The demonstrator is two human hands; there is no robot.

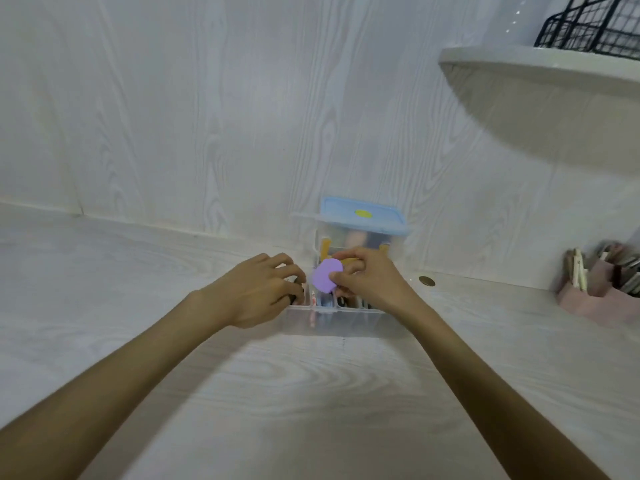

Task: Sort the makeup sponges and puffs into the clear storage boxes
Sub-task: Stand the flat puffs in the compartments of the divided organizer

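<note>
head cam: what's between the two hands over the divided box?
In the head view, the purple puff, pinched by the right hand, sits between it and the left hand, above the clear divided box.

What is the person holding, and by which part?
The right hand pinches a purple puff by its right edge. The left hand curls round something dark, too hidden to name.
</note>
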